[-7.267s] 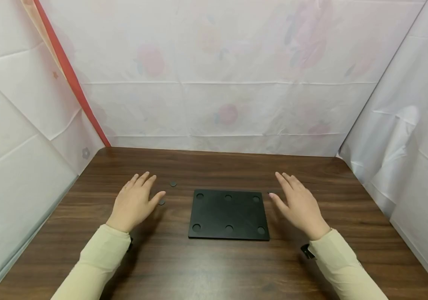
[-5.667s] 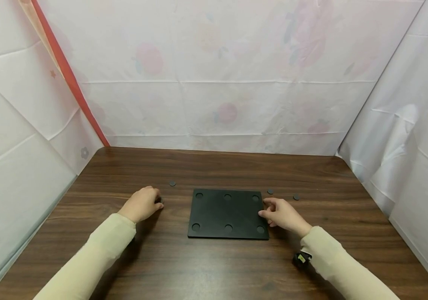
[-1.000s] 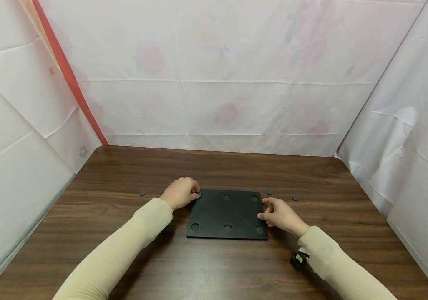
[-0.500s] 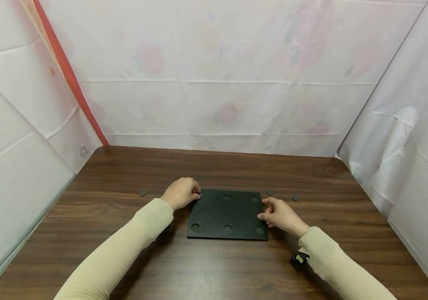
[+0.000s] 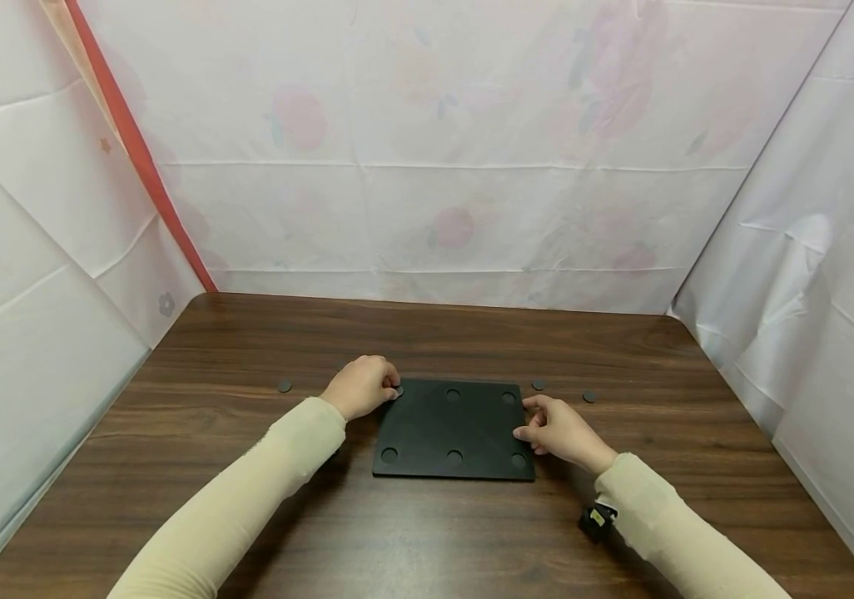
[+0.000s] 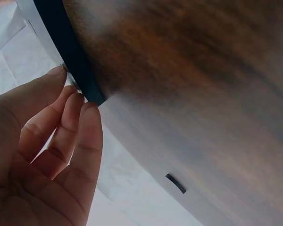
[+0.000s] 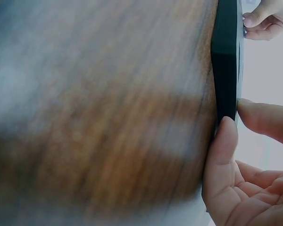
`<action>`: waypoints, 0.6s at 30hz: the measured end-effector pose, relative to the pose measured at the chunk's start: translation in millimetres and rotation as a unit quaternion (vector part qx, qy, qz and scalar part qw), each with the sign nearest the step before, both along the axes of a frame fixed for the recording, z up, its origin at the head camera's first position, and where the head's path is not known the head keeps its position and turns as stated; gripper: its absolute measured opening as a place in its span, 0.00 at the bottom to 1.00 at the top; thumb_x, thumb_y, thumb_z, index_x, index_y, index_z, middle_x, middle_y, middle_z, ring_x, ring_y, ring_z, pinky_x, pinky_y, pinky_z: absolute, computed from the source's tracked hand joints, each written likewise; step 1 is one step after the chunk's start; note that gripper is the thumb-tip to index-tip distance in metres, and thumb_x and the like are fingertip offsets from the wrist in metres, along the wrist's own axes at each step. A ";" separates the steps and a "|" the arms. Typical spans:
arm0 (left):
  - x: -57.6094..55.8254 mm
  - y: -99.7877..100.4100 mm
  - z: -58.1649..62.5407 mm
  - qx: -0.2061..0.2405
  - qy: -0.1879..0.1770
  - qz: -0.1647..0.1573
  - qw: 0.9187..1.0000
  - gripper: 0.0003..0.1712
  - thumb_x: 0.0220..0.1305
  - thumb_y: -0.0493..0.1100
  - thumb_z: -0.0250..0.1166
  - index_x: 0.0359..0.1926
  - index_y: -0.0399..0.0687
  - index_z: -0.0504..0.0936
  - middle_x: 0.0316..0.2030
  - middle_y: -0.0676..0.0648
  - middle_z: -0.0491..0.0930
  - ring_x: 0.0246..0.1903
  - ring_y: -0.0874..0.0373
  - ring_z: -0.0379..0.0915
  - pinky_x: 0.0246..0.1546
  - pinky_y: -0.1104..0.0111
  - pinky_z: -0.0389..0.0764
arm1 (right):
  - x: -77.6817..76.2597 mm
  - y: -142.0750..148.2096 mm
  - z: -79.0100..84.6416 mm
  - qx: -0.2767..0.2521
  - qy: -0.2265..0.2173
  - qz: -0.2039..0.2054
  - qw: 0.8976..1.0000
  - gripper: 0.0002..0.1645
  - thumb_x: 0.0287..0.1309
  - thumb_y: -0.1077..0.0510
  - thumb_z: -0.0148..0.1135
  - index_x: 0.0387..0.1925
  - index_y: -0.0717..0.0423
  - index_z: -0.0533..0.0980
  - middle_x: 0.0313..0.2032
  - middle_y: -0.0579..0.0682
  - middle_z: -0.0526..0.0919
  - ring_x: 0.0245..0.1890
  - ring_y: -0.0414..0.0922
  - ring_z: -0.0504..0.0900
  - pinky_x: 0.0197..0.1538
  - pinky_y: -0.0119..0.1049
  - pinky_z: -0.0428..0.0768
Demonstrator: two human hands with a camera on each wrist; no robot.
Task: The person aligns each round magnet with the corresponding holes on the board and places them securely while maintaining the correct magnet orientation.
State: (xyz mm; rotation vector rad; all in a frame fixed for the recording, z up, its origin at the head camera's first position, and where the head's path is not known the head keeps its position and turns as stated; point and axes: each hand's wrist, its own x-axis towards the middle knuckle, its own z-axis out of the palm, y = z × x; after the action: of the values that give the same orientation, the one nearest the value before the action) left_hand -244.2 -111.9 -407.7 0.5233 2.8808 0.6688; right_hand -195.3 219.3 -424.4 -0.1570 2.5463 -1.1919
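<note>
A flat black board with round recesses along its far and near edges lies on the table. At its far left corner my left hand pinches a small dark disc over the recess there; whether the disc sits fully in it I cannot tell. In the left wrist view, thumb and fingers meet at the board's corner, the disc mostly hidden between them. My right hand grips the board's right edge; the right wrist view shows the thumb on top and a finger against the side.
One loose dark disc lies on the wooden table left of the board. Two more, a nearer disc and a farther disc, lie to the right. Another peeks out behind my left hand. A white curtain hangs behind.
Since the earliest frame, my left hand has picked up a disc left of the board and carried it to the far left recess. My right hand has taken the right edge. Lately both stay still.
</note>
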 end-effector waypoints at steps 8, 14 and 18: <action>1.3 1.3 1.0 -0.001 0.002 -0.002 1.000 0.10 0.62 0.40 0.69 0.44 0.45 0.86 0.42 0.47 0.82 0.36 0.57 0.79 0.41 0.62 0.82 | 0.2 0.5 0.0 -0.001 0.002 0.002 1.000 0.36 0.61 0.60 0.65 0.67 0.69 0.64 0.28 0.53 0.78 0.25 0.44 0.80 0.33 0.38 0.83; 2.3 1.1 0.3 0.000 0.003 -0.004 1.000 0.10 0.62 0.41 0.68 0.44 0.45 0.86 0.41 0.47 0.81 0.36 0.57 0.79 0.40 0.62 0.82 | 0.4 0.6 0.5 -0.003 0.003 0.003 1.000 0.36 0.61 0.60 0.65 0.67 0.69 0.64 0.28 0.53 0.78 0.25 0.44 0.80 0.32 0.37 0.83; 3.1 0.4 1.2 0.004 0.001 -0.005 1.000 0.10 0.63 0.41 0.68 0.44 0.45 0.85 0.41 0.47 0.82 0.37 0.57 0.79 0.41 0.62 0.82 | 0.6 0.3 1.4 -0.005 0.002 0.004 1.000 0.36 0.61 0.60 0.65 0.67 0.69 0.63 0.28 0.53 0.78 0.26 0.44 0.80 0.33 0.37 0.83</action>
State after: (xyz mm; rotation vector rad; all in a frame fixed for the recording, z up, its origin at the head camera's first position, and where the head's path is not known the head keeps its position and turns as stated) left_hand -241.0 -111.5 -406.5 0.5392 2.8769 0.6786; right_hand -194.7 219.6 -423.0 -0.1718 2.5401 -1.2029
